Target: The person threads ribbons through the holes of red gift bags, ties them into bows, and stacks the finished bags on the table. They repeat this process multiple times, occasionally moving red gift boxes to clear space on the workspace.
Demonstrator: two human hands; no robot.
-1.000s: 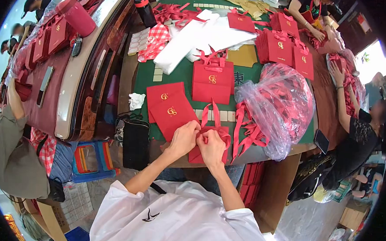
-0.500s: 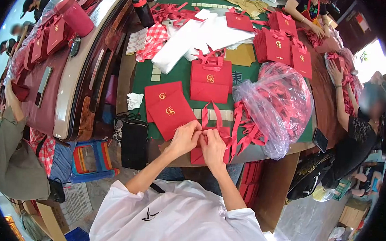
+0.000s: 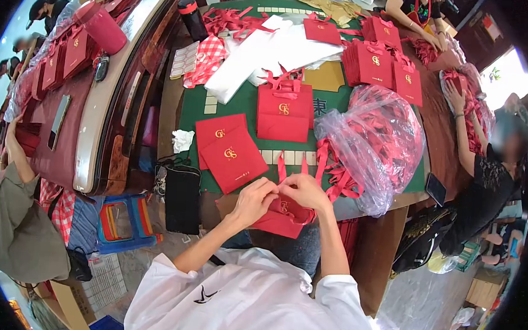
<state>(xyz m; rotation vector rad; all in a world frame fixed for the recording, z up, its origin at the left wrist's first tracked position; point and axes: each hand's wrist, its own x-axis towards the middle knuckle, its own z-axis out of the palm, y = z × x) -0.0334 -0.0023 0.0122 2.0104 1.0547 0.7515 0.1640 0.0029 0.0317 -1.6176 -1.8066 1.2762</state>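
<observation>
At the near table edge, a red paper gift bag (image 3: 280,224) with a gold logo tilts toward me. My left hand (image 3: 254,201) is closed in a pinch at the bag's upper left rim. Fingers of my right hand (image 3: 308,192) pinch a red ribbon (image 3: 282,166) at the bag's mouth; strands rise behind the fingers. What lies exactly between the fingertips is partly hidden. Flat red bags (image 3: 231,154) overlap just beyond my left hand. Farther up stands a finished-looking red bag (image 3: 283,111) with ribbon handles.
A clear plastic sack of red ribbons (image 3: 384,147) bulges at the right. White sheeting (image 3: 251,60), several red bags (image 3: 374,62) and a black bottle (image 3: 192,19) occupy the far side. A black pouch (image 3: 183,199) hangs at left. Co-workers handle red material on both sides.
The gift bag has tilted, so its logo side now faces up toward me. My right hand has shifted up and right, its elbow swung outward; my left hand moved slightly down.
</observation>
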